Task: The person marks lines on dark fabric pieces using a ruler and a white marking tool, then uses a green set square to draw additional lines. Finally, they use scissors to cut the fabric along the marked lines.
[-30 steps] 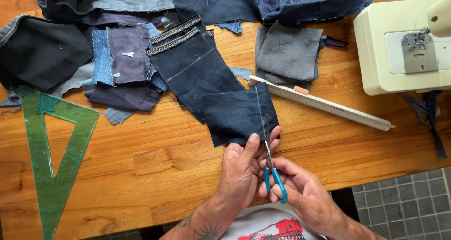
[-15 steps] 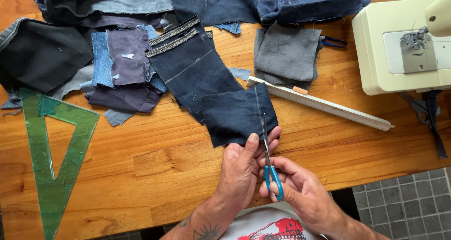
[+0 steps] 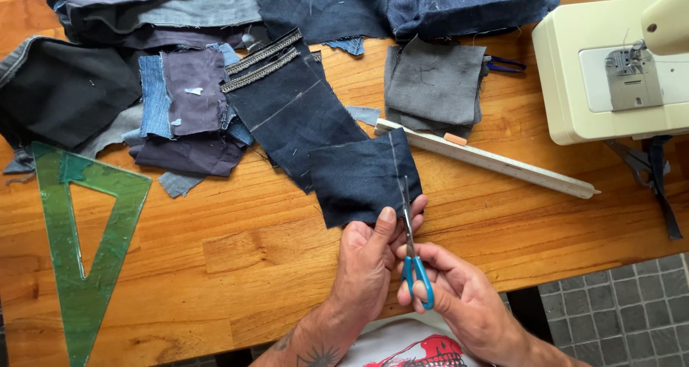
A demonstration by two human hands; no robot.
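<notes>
Pinching the near edge of the dark denim piece (image 3: 359, 177) with our left hand (image 3: 369, 263), thumb on top, we are steadying it while our right hand (image 3: 459, 299), closed through the blue-handled scissors (image 3: 410, 241), is cutting along a pale marked line. The denim is lying at twelve o'clock from both hands, on the wooden table (image 3: 237, 259). Our left fingertips (image 3: 416, 207) are sitting just beside the blades, so we are risking a nick. If the loosely held cloth slides, we are likely drifting off the line. A white ruler (image 3: 495, 160) is lying at two o'clock.
</notes>
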